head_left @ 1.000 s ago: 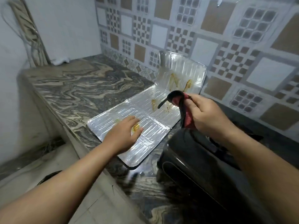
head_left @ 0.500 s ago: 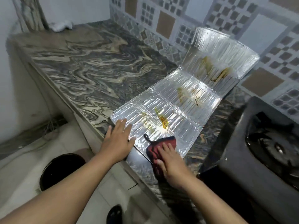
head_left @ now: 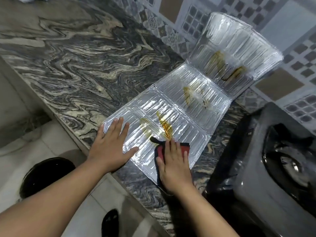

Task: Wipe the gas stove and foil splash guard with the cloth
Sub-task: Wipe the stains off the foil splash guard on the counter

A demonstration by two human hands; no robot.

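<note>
Wiping has barely begun: the foil splash guard (head_left: 181, 106) lies unfolded on the marble-patterned counter (head_left: 77, 65), its far panel propped against the tiled wall, and amber grease streaks (head_left: 165, 125) mark all three ribbed, shiny panels. The right hand (head_left: 174, 161) presses the red, black-edged cloth (head_left: 185, 147) flat on the near panel, just below the streaks. The left hand (head_left: 111, 146) lies open, palm down, steadying the foil's near corner. The glossy black gas stove (head_left: 273, 168) beside it looks untouched.

Left hand (head_left: 110, 147) flat on the foil guard (head_left: 193, 106) at the counter (head_left: 77, 65) front edge; right hand (head_left: 174, 165) presses the cloth (head_left: 185, 146) beside yellow stains (head_left: 165, 126).
</note>
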